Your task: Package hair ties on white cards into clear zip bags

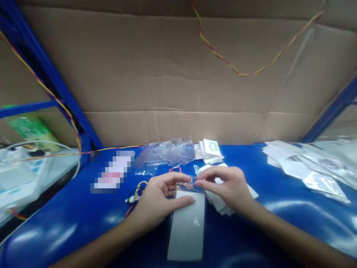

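Note:
My left hand (164,193) grips a clear plastic bag (185,230) with a white card inside, its thumb lying over the card and its fingers behind near the top edge. At the bag's mouth my right hand (227,182) pinches with thumb and forefinger. Whether it holds the bag's edge or something small there is too blurred to tell. Beneath and behind the right hand lie several white cards (220,203). Coiled cables with yellow and black parts (138,191) lie left of my left hand, and a red loop (175,169) shows just behind it.
Clear plastic bags (167,152) lie at the back of the blue table (251,238), beside white packets (212,147). More bagged white sheets (312,167) are piled at right. A cardboard wall (178,74) stands behind, with a twisted red-yellow wire (240,74) hanging before it. Blue frame posts (52,74) flank the table.

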{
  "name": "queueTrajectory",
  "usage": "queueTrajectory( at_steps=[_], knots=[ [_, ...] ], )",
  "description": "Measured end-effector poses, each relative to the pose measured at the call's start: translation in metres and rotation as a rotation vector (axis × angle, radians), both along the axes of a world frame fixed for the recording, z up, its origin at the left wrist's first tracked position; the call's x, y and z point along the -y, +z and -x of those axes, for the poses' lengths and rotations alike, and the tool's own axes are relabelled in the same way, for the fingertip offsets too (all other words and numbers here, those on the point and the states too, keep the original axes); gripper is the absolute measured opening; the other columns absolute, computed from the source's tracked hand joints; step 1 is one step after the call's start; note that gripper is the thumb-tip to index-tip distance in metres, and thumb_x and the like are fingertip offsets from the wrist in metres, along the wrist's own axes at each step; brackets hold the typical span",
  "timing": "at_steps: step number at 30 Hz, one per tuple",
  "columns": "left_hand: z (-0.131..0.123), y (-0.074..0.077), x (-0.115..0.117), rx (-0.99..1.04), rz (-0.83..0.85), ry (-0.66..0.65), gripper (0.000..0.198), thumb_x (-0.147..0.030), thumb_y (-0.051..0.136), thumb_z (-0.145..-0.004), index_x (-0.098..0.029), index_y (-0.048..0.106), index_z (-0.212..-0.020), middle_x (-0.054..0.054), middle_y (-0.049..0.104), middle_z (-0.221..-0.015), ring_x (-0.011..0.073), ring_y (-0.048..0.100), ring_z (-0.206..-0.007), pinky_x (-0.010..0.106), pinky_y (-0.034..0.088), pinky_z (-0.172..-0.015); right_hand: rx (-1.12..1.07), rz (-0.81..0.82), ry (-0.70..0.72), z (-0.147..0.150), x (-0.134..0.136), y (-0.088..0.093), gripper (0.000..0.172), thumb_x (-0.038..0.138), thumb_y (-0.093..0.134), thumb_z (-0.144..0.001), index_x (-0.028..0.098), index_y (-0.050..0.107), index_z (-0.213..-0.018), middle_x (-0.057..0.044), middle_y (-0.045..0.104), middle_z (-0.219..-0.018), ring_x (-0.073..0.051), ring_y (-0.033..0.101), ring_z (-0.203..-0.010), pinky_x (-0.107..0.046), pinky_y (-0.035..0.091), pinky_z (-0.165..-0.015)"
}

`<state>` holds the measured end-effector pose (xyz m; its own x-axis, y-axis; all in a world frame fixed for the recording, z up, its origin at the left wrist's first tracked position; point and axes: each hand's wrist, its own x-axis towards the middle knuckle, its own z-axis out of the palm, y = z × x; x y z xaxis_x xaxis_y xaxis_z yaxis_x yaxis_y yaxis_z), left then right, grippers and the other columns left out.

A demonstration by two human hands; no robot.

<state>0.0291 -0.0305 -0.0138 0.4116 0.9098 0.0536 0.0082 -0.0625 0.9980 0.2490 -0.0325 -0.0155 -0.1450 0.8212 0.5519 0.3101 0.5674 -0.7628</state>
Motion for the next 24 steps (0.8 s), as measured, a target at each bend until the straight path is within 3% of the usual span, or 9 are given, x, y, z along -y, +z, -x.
queueTrajectory(
  at_steps=[4, 8, 11, 17, 24],
  knots=[
    [0.0, -0.001, 0.001, -0.012, -0.013, 0.012, 0.045, -0.025, 0.091, -0.069, -0.017, 0.076, -0.111, 0.011, 0.08, -0.111, 0.0279, 0.076, -0.099, 0.039, 0.063, -0.086, 0.05, -0.146, 0.099, -0.002, -0.001, 0.0, 0.002, 0.022, 0.082, -0.084, 0.021, 0.081, -0.086, -0.004, 0.081, -0.083, -0.018, 0.074, -0.073, -0.026, 0.055, -0.06],
    [-0.001, -0.004, -0.002, 0.01, -0.001, 0.04, 0.054, -0.026, 0.093, -0.066, -0.016, 0.074, -0.116, 0.013, 0.079, -0.112, 0.0272, 0.076, -0.093, 0.04, 0.064, -0.081, 0.155, -0.298, 0.144, -0.001, -0.001, -0.002, 0.014, 0.016, 0.075, -0.088, 0.022, 0.08, -0.1, -0.007, 0.081, -0.098, -0.02, 0.076, -0.089, -0.031, 0.061, -0.079],
    [-0.001, -0.005, -0.003, 0.028, 0.004, 0.043, 0.056, -0.026, 0.094, -0.065, -0.017, 0.072, -0.116, 0.012, 0.078, -0.113, 0.026, 0.076, -0.093, 0.037, 0.064, -0.079, 0.236, -0.366, 0.131, -0.001, 0.0, -0.004, 0.023, 0.018, 0.073, -0.09, 0.023, 0.077, -0.112, -0.009, 0.078, -0.11, -0.021, 0.074, -0.098, -0.034, 0.061, -0.084],
    [-0.002, -0.006, -0.004, 0.018, 0.025, 0.025, 0.063, -0.027, 0.092, -0.067, -0.018, 0.066, -0.124, 0.005, 0.077, -0.087, 0.0229, 0.074, -0.079, 0.035, 0.061, -0.073, 0.295, -0.371, 0.105, -0.002, 0.0, -0.008, 0.029, 0.021, 0.072, -0.091, 0.023, 0.074, -0.12, -0.01, 0.076, -0.115, -0.024, 0.073, -0.102, -0.038, 0.061, -0.087],
    [-0.004, -0.002, -0.002, 0.05, 0.026, 0.016, 0.069, -0.027, 0.093, -0.065, -0.017, 0.064, -0.126, 0.009, 0.078, -0.097, 0.0257, 0.075, -0.085, 0.037, 0.062, -0.075, 0.385, -0.373, 0.156, -0.002, 0.0, -0.009, 0.028, 0.021, 0.071, -0.091, 0.021, 0.074, -0.119, -0.012, 0.076, -0.114, -0.024, 0.071, -0.101, -0.04, 0.059, -0.088]
  ],
)
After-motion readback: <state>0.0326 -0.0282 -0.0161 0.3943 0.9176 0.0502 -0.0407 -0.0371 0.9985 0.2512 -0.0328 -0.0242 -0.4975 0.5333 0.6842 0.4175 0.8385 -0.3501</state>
